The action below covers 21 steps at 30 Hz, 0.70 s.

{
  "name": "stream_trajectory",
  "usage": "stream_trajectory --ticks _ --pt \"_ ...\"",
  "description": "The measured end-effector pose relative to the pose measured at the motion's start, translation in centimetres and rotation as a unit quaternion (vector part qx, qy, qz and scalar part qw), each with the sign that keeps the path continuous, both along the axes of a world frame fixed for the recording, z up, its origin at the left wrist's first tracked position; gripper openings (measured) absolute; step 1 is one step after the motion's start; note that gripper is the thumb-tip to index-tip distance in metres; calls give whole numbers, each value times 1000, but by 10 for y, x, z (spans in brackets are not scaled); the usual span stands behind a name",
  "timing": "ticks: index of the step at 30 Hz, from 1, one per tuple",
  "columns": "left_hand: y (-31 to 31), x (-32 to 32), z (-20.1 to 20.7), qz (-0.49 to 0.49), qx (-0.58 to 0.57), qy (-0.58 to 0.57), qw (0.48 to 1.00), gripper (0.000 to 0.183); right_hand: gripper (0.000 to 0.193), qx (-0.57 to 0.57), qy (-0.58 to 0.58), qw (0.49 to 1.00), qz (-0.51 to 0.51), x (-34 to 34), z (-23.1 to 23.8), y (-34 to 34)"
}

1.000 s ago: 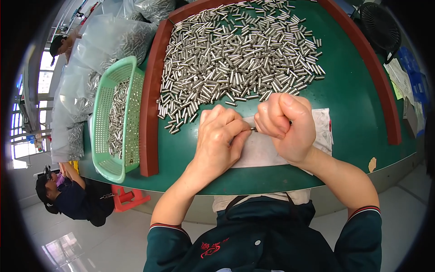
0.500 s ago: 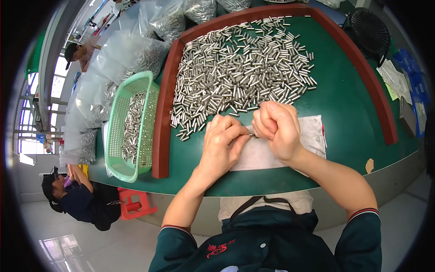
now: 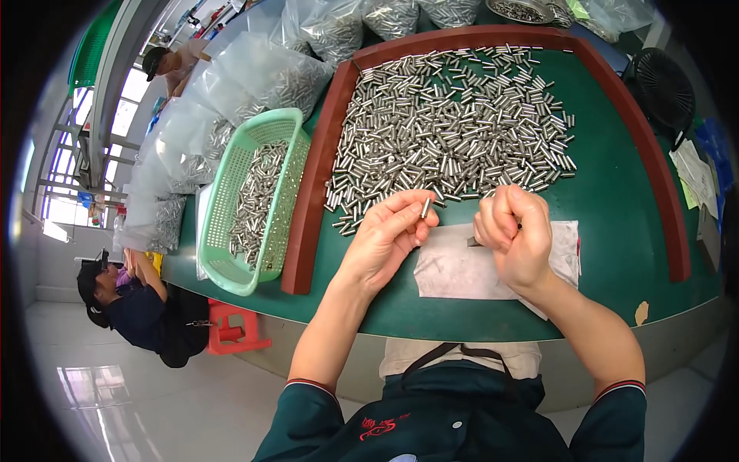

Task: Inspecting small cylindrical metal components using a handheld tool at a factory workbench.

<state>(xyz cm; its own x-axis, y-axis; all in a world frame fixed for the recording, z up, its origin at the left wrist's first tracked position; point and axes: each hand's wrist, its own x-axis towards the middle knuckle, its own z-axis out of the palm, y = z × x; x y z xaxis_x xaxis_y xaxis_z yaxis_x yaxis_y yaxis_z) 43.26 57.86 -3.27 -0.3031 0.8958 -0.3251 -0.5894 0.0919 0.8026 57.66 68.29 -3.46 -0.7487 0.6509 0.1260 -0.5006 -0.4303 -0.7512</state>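
My left hand is turned partly palm up and pinches a small shiny metal pin between thumb and fingertips. To its right, my right hand is closed in a fist over a stained white cloth. A short dark end pokes out beneath those fingers; the rest of what it belongs to is hidden in the fist. Just beyond both hands spreads a broad heap of loose metal pins on the green tabletop.
A red-brown raised border frames the pins. Left of it stands a pale green basket holding more pins. Clear bags of pins line the table's far left edge. A black fan sits far right. Two people are at left, one beside a red stool.
My hands have moved apart. The left has turned palm up, bringing the pin into view at its fingertips. The right stays closed. The whole view has shifted slightly.
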Motion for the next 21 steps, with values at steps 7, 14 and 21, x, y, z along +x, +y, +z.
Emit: stream_trajectory --ticks 7,14,21 --pt "3 2 3 6 -1 -31 1000 19 37 2 4 1000 -3 1 -1 1" --pt "13 5 2 53 -96 428 897 15 37 -1 1 1000 5 1 1 1" --pt "22 15 -10 79 -80 791 602 27 37 -4 1 1000 2 0 0 2"
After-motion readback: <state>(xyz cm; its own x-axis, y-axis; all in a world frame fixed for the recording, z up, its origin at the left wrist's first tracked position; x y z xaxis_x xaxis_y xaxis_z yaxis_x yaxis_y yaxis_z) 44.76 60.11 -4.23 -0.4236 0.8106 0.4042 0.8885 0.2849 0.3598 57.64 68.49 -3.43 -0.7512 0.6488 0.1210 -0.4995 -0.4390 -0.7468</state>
